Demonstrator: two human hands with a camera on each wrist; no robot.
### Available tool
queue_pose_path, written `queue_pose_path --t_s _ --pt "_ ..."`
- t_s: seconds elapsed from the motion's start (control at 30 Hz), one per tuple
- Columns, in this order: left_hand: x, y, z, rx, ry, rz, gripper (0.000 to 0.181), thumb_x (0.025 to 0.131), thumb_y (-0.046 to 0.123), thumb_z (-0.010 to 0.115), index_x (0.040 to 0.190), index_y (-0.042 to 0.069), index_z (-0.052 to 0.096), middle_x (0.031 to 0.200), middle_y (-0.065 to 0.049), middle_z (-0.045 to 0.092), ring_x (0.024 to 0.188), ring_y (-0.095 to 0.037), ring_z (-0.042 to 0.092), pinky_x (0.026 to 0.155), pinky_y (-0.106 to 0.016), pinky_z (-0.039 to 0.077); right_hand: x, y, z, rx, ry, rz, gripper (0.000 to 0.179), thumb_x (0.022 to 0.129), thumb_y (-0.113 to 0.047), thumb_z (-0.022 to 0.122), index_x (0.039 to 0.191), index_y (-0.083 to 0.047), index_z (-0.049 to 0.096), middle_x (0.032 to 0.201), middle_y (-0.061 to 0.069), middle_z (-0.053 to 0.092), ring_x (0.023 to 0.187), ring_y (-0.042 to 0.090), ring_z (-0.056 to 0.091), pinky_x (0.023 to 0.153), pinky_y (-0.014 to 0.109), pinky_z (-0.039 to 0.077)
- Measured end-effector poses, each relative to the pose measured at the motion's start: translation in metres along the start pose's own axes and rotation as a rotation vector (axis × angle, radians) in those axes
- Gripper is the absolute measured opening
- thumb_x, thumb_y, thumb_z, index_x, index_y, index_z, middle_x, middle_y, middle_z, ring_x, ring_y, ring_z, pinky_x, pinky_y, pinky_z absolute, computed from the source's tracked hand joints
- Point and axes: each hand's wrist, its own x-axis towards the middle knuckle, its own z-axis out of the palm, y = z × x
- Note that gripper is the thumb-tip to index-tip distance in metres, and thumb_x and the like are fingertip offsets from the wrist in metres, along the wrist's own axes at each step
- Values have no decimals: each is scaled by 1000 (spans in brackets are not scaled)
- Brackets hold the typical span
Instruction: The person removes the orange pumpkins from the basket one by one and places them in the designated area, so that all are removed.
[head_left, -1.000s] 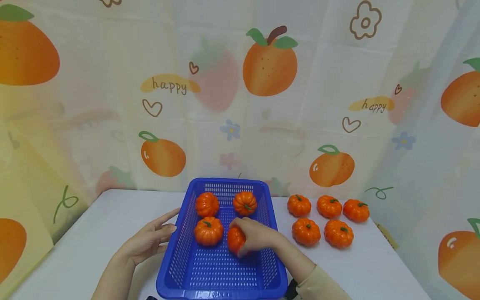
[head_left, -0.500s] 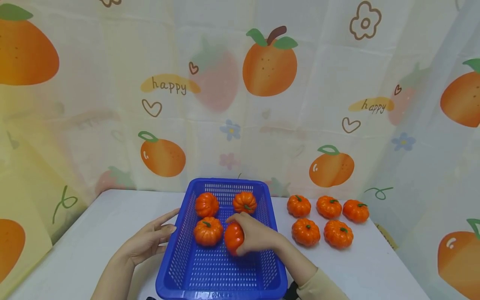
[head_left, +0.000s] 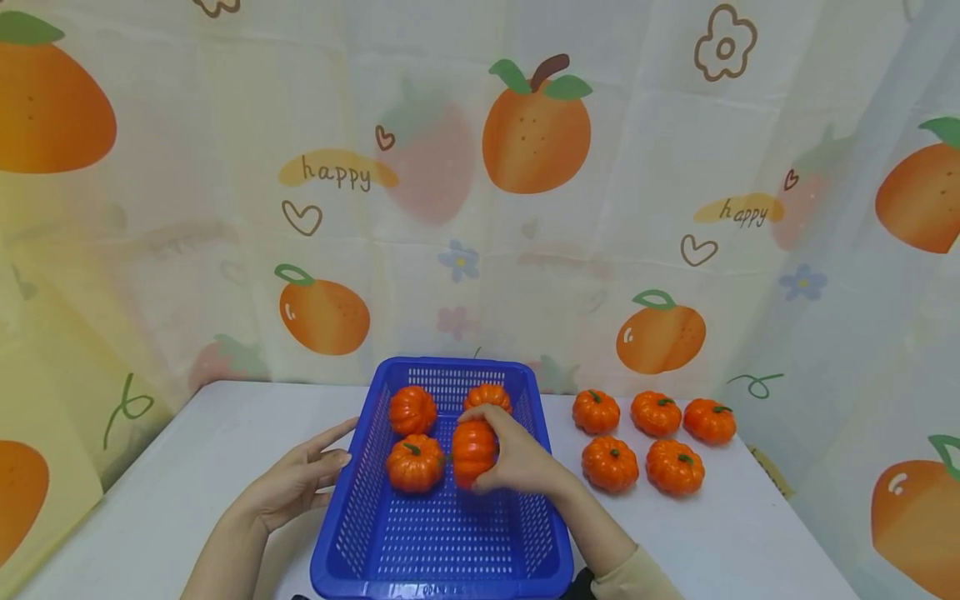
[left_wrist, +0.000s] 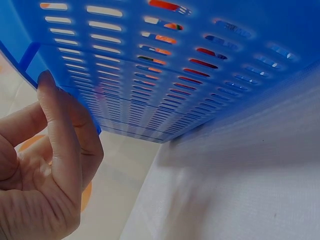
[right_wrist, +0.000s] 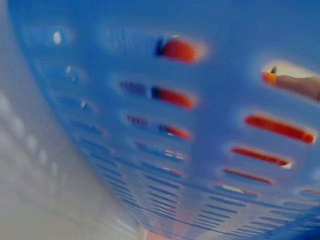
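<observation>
- While touching, at nine o'clock, a blue rectangular plastic basket (head_left: 442, 588) with loose-fingered left hand (head_left: 296, 483), grips with right hand (head_left: 521, 454) a glossy orange ribbed pumpkin (head_left: 472, 454), inside, towards two o'clock from centre.
- Inside too, at ten, eleven and one: three similar pumpkins (head_left: 416, 471).
- Outside, at two to three: five more pumpkins (head_left: 610, 467) on white table (head_left: 750, 533).
- Beyond, at twelve: pale fruit-printed cloth (head_left: 420, 267).

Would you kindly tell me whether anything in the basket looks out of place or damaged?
Nothing looks spilled or damaged. One small oddity: the far left pumpkin in the basket shows no stem, unlike those on the table; it may simply face away.
</observation>
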Motion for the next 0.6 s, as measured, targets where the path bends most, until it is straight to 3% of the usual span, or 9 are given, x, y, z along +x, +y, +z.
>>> queue_pose_path --t_s 0.17,0.43,0.6 --pt "1 -1 -1 7 8 -3 73 104 23 48 160 14 2 119 7 68 106 -11 69 89 -34 59 0 0 -3 109 59 -12 79 63 -9 85 131 -19 48 128 7 56 112 22 57 96 42 54" --pt "1 -1 -1 -7 -10 7 72 104 21 47 160 13 2 119 7 68 106 -11 69 89 -34 60 -1 2 -7 255 101 -120 77 69 -14 88 133 -18 45 141 2 48 124 24 53 99 36 52" --pt "2 0 -1 -10 -20 6 72 104 21 46 160 13 1 119 7 67 106 -11 69 89 -33 59 -4 4 -10 278 110 -164 77 75 -22 86 138 -19 42 148 3 46 131 25 51 106 46 49"
